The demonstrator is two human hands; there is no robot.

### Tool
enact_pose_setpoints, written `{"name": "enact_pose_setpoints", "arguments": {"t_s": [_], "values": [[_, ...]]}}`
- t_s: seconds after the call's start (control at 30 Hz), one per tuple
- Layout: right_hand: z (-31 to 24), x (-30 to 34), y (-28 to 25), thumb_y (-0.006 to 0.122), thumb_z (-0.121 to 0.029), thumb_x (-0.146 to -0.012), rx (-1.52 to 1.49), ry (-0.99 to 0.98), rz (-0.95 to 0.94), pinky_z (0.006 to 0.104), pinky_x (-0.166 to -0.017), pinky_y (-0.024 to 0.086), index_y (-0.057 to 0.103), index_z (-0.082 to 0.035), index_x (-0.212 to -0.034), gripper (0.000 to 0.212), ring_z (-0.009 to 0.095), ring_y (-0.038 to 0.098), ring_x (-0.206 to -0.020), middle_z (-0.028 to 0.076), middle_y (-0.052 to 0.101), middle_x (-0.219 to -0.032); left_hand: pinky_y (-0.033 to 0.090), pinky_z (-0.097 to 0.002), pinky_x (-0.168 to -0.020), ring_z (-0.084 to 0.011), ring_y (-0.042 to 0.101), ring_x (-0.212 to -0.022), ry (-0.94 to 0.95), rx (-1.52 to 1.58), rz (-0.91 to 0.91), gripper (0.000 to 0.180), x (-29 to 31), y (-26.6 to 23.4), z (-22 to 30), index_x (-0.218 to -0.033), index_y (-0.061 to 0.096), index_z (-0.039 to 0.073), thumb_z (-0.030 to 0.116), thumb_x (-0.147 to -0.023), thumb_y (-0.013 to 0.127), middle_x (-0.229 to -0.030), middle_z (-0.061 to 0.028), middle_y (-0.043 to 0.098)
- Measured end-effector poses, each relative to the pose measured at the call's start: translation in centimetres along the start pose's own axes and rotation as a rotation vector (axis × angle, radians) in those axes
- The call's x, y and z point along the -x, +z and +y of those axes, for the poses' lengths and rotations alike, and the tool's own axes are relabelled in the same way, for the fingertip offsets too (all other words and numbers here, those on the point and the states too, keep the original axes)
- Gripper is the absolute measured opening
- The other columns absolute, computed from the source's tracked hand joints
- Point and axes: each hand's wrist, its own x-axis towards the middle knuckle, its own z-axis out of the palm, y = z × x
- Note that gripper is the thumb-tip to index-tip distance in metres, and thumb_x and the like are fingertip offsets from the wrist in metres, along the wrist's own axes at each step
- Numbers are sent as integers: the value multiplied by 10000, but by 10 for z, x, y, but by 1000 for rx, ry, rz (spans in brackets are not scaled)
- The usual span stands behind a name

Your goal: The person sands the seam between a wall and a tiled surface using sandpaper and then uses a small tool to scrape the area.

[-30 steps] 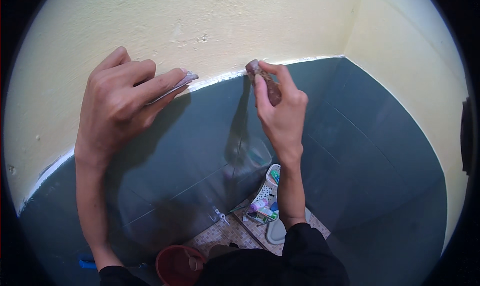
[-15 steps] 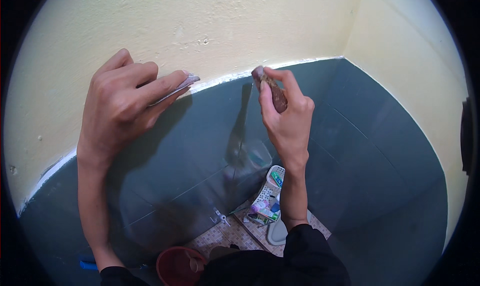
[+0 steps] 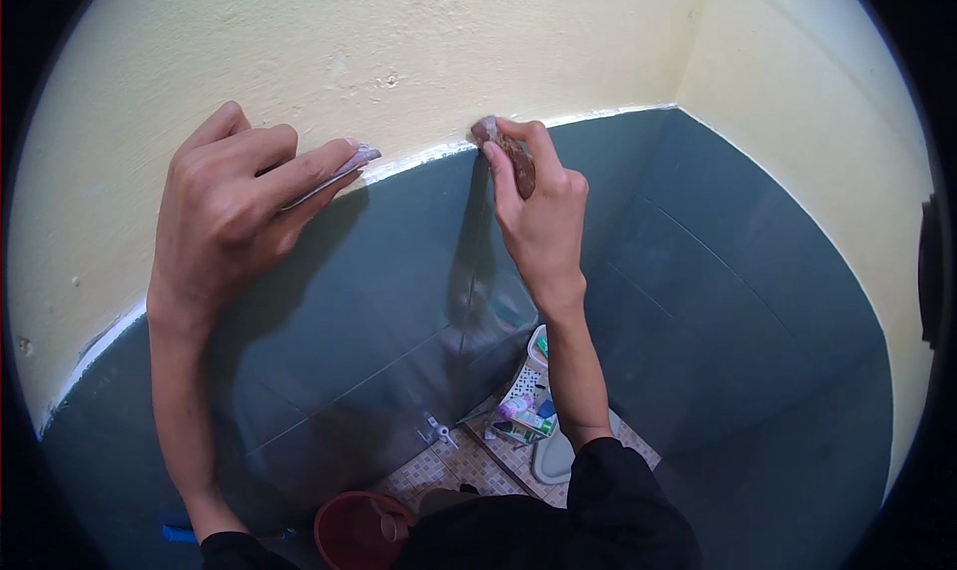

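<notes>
My left hand (image 3: 224, 206) is raised at the wall, its fingers pinched on a thin, flat grey piece (image 3: 365, 155) smeared with white; its exact kind does not show. Between the thumb and fingers of my right hand (image 3: 546, 216) is a stubby brown tool (image 3: 520, 163) with a greyish end. That end meets the white strip (image 3: 424, 158) running along the seam between the cream wall (image 3: 399, 22) above and the dark grey-green tiles (image 3: 349, 291) below. Whether the left piece touches the wall I cannot tell.
Far below, a red bucket (image 3: 327, 530) holds a dipper (image 3: 392, 527). A tap (image 3: 439, 431) juts from the tiled wall. Beside a squat toilet (image 3: 551, 462) is a white basket (image 3: 528, 383) of toiletries. A wall corner (image 3: 678, 106) lies to the right.
My right hand has moved left and slightly up along the seam with the brown tool. The left hand has shifted slightly left in the picture, still gripping the flat piece.
</notes>
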Motion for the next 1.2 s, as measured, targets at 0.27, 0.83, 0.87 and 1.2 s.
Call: {"name": "enact_pose_setpoints", "arguments": {"t_s": [0.27, 0.83, 0.87, 1.2], "values": [[-12, 1, -6, 723, -48, -1004, 2, -12, 7, 398, -584, 545, 683, -21, -1179, 182, 344, 763, -684, 200, 745, -794, 320, -351, -596, -180, 350, -586, 5, -2, -8, 199, -1, -1, 1, -1030, 849, 152, 149, -835, 893, -607, 2, 421], [-8, -4, -9, 722, -48, -998, -19, 8, 48, 408, -589, 552, 684, -30, -1196, 203, 344, 764, -682, 196, 758, -810, 327, -353, -599, -179, 359, -583, 1, -9, -15, 210, -5, -4, 1, -1025, 848, 150, 144, -822, 900, -613, 5, 434], [-3, -4, -5, 720, -36, -995, 10, -7, 37, 401, -597, 561, 684, -27, -1196, 204, 345, 770, -694, 201, 760, -816, 326, -353, -598, -180, 357, -583, 4, -9, -25, 212, -5, -4, 2, -1029, 850, 153, 147, -823, 901, -612, 6, 436], [-6, 1, -2, 730, -44, -991, 29, 17, -17, 403, -594, 552, 681, -29, -1187, 203, 358, 767, -701, 214, 747, -800, 337, -355, -610, -180, 365, -583, -10, -9, -22, 219, -2, -3, 1, -1050, 854, 156, 150, -834, 892, -610, 0, 445]]}}
